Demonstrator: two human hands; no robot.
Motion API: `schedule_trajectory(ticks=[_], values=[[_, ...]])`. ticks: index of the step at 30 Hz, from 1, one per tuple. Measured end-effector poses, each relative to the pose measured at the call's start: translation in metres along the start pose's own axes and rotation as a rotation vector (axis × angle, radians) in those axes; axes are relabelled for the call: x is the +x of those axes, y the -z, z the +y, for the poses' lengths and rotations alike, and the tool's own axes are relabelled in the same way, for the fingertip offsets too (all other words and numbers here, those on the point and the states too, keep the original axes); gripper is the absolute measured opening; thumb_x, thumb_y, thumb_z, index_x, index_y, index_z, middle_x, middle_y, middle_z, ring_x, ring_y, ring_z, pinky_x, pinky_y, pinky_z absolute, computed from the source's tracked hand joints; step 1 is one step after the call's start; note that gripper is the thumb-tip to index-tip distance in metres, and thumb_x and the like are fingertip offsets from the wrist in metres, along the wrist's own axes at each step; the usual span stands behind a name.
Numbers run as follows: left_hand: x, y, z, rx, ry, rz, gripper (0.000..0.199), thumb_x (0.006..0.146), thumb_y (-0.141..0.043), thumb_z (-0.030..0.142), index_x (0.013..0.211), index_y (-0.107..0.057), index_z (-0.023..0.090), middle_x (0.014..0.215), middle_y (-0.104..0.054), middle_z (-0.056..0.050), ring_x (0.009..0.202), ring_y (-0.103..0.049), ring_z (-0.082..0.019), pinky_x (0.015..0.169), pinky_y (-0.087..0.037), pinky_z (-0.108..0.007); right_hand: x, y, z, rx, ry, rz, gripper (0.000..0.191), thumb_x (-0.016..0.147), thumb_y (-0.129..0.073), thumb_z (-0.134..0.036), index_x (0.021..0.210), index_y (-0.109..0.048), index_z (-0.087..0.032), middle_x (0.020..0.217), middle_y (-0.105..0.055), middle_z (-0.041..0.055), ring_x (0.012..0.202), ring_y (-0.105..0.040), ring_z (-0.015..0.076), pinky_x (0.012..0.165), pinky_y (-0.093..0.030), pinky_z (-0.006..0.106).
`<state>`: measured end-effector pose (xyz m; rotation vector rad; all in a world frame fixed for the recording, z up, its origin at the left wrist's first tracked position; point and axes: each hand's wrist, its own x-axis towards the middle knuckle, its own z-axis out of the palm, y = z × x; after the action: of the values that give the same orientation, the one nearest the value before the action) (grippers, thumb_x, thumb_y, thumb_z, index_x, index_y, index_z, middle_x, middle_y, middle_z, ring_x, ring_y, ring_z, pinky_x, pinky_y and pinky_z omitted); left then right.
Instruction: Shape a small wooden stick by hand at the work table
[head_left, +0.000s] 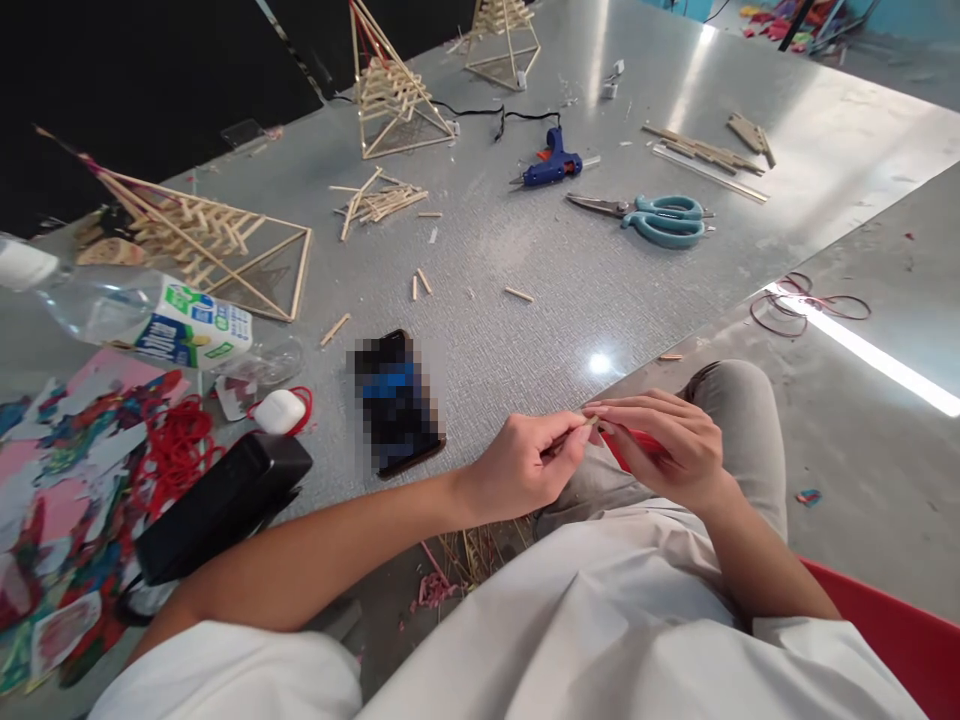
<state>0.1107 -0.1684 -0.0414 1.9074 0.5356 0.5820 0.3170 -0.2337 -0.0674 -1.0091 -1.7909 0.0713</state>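
My left hand (529,455) is closed in a pinch on a small thin wooden stick (591,421), just past the table's front edge and above my lap. From the right, the fingertips of my right hand (664,440) meet at the same stick, its fingers bent over it; most of the stick is hidden. To the left of my hands a phone (397,400) lies on the table. Farther back are blue-handled scissors (664,218), a blue glue gun (553,162), a pile of short sticks (386,200) and several loose pieces.
Stick pyramids (397,95) stand along the back and left of the grey table (480,330). At the left are a plastic bottle (150,315), a black case (225,505), red string (180,450) and coloured scraps. Longer sticks (701,150) lie back right.
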Motion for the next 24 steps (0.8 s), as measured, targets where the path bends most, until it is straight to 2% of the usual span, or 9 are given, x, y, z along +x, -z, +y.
schedule_trajectory(ticks=[5, 9, 18, 24], values=[[-0.001, -0.003, -0.003, 0.070, -0.110, 0.036, 0.023, 0.106, -0.051, 0.019, 0.087, -0.064, 0.012, 0.066, -0.043, 0.007, 0.056, -0.037, -0.006, 0.054, -0.033, -0.020, -0.003, -0.002, -0.011, -0.197, 0.024, 0.014, 0.031, 0.089, -0.075, 0.001, 0.115, -0.071, -0.016, 0.093, -0.085, 0.0076, 0.079, -0.082, 0.0192, 0.069, -0.061, 0.031], [-0.001, -0.004, -0.004, 0.118, -0.147, 0.041, 0.025, 0.107, -0.049, 0.018, 0.085, -0.063, 0.013, 0.066, -0.042, 0.006, 0.057, -0.037, -0.006, 0.055, -0.033, -0.022, -0.005, -0.004, -0.020, -0.314, 0.035, 0.011, 0.029, 0.086, -0.080, 0.001, 0.111, -0.071, -0.013, 0.088, -0.084, 0.0085, 0.075, -0.080, 0.0187, 0.070, -0.059, 0.031], [0.000, -0.003, -0.002, 0.130, -0.163, 0.020, 0.029, 0.107, -0.048, 0.016, 0.083, -0.063, 0.013, 0.066, -0.042, 0.006, 0.058, -0.036, -0.007, 0.056, -0.033, -0.023, -0.005, -0.004, -0.020, -0.354, 0.051, 0.010, 0.028, 0.084, -0.082, 0.001, 0.105, -0.070, -0.011, 0.084, -0.083, 0.0079, 0.073, -0.079, 0.0182, 0.071, -0.058, 0.031], [0.000, -0.003, -0.002, 0.141, -0.159, 0.018, 0.028, 0.107, -0.047, 0.018, 0.090, -0.068, 0.011, 0.066, -0.049, 0.005, 0.058, -0.041, -0.008, 0.056, -0.037, -0.023, -0.004, 0.000, -0.022, -0.344, 0.040, 0.003, 0.027, 0.085, -0.081, 0.001, 0.106, -0.069, -0.013, 0.086, -0.083, 0.0078, 0.073, -0.079, 0.0177, 0.071, -0.058, 0.031]])
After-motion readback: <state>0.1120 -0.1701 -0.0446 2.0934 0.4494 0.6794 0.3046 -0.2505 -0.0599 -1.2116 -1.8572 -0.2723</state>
